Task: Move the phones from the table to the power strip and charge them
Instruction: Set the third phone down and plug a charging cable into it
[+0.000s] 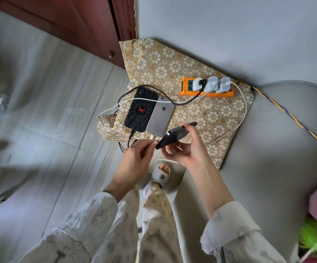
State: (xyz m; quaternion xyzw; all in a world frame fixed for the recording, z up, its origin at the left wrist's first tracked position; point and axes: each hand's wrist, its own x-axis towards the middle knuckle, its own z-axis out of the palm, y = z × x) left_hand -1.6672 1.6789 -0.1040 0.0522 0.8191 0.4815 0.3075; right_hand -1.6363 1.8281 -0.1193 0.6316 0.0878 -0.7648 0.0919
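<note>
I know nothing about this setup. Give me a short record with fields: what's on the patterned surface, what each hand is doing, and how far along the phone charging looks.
Surface: floral-patterned beige cloth
Power: orange power strip with three white chargers plugged in
Phones lying down: black phone with red spider case and silver phone, side by side, touching, each with a cable at its near end
Right hand: holds a dark phone tilted above the cloth's edge
Left hand: pinches a cable end at that phone's lower edge
Progress: third phone apparently not yet plugged in
</note>
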